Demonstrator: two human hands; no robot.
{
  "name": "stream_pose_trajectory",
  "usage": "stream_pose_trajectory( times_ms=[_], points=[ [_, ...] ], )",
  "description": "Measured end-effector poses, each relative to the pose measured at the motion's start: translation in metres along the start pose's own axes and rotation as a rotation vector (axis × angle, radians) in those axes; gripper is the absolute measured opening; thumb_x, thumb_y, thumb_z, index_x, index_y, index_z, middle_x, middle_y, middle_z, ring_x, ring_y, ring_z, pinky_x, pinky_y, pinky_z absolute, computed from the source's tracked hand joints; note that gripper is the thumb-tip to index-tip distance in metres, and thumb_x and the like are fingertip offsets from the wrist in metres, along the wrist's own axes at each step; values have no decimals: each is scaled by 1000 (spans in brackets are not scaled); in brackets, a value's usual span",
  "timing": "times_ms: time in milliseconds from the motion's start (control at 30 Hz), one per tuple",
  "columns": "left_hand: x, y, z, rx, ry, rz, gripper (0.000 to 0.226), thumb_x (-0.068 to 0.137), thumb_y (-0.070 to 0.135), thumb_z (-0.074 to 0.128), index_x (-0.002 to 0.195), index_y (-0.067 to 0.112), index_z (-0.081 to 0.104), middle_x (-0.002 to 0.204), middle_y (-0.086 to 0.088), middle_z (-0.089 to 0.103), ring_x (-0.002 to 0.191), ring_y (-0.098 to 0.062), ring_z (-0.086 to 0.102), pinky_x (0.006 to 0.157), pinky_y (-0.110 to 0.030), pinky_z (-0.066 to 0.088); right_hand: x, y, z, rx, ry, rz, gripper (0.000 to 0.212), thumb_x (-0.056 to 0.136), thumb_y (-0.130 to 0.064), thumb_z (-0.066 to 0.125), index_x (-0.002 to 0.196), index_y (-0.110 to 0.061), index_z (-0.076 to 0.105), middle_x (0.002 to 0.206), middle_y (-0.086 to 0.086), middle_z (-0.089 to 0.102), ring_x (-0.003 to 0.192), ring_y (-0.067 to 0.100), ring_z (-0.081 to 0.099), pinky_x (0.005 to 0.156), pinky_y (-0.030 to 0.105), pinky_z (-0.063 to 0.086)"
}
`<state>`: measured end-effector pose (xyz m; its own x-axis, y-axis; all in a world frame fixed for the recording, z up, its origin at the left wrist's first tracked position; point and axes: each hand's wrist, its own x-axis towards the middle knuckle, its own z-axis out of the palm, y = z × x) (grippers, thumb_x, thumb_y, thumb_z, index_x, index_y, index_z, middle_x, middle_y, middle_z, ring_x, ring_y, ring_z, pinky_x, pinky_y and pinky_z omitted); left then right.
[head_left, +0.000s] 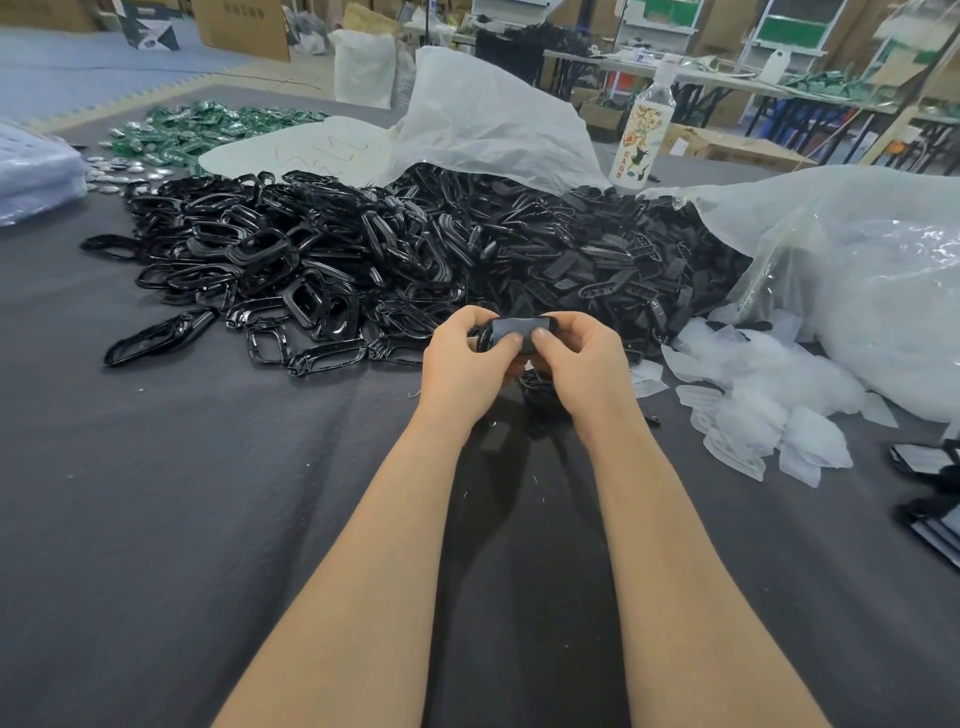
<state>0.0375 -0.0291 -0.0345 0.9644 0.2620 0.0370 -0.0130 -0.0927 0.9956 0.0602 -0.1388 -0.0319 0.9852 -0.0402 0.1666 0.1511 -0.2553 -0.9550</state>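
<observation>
Both hands meet over the dark table cloth (156, 493), gripping one small black plastic part (517, 332) with a grey face. My left hand (465, 358) curls round its left end, thumb on the front. My right hand (584, 358) curls round its right end, thumb pressing the grey face. Just behind them lies a big heap of black plastic frames (291, 249) on the left and flat black plastic pieces (597, 260) on the right.
A pile of clear film pieces (763, 395) lies right of my hands, beside a large clear plastic bag (857, 270). A water bottle (647, 135) stands behind the heap. Green circuit boards (192, 130) and silvery discs (119, 171) lie far left. Dark flat items (930, 483) sit at the right edge.
</observation>
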Motion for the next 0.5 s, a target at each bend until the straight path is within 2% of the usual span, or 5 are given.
stream_pose_trajectory(
  times_ms=[167, 267, 333, 400, 500],
  points=[
    [0, -1, 0, -26, -4, -2, 17, 89, 13, 64, 83, 27, 57, 90, -9, 71, 84, -25, 71, 79, -40, 59, -1, -2, 1, -16, 13, 25, 9, 92, -6, 57, 93, -14, 61, 94, 11, 70, 90, 29, 68, 88, 46, 53],
    [0, -3, -1, -49, -21, -4, 17, 90, 11, 63, 85, 26, 57, 85, -6, 72, 72, -15, 71, 72, -30, 59, -3, -2, 1, 44, -35, 63, 11, 91, -6, 58, 101, -10, 60, 98, 12, 70, 92, 27, 68, 89, 46, 54],
    [1, -3, -1, -46, -37, -5, 17, 91, 9, 62, 86, 25, 57, 82, -5, 72, 66, -9, 71, 70, -27, 59, -3, -2, 1, 2, -54, 64, 14, 91, -7, 58, 105, -10, 57, 100, 13, 69, 93, 26, 68, 90, 45, 54],
    [1, -3, -1, -29, -53, -14, 17, 92, 7, 61, 87, 24, 57, 86, -7, 72, 67, -10, 71, 72, -27, 59, -2, -1, 0, -70, -46, 37, 13, 91, -8, 59, 102, -13, 56, 100, 12, 69, 92, 28, 68, 90, 47, 53],
    [2, -2, 0, 10, -82, -33, 13, 93, 7, 58, 95, 19, 57, 95, -11, 71, 83, -20, 72, 83, -38, 59, -2, 0, -1, -125, -1, 8, 12, 90, -10, 61, 98, -17, 56, 97, 11, 70, 89, 30, 68, 89, 49, 52]
  ],
)
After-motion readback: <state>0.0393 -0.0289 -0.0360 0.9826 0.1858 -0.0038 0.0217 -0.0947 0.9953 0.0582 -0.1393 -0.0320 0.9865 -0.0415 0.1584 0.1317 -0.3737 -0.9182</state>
